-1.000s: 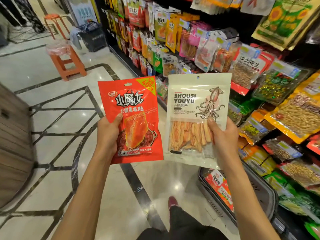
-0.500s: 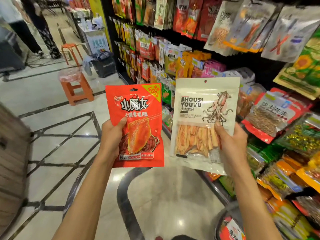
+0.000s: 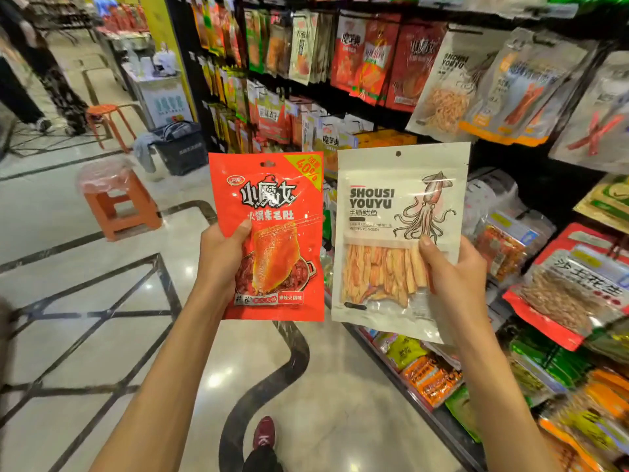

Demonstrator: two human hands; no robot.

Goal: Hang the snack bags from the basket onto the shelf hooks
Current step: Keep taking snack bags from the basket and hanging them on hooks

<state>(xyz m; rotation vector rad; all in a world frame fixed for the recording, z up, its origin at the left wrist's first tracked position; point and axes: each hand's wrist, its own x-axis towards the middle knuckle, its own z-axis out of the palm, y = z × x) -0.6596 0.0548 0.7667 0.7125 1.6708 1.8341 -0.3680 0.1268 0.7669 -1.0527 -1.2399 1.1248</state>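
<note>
Before the snack shelf [image 3: 510,158], the left hand [image 3: 219,264] grips a red snack bag [image 3: 272,206] and the right hand [image 3: 456,277] a white squid bag [image 3: 401,206], both upright, apparently for matching to hooks.

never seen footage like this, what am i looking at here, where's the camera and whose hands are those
There is no machine here: a person wears a wide-angle camera on the head, so the one picture looks forward and down over their own arms. The left hand grips a red snack bag and the right hand grips a white squid snack bag, both upright, side by side. To the right is a shop shelf with many snack bags hanging in rows; similar red bags and white squid bags hang on its upper row. On the tiled floor stand an orange stool and a dark basket farther back. The person's red shoe shows at the bottom.
</note>
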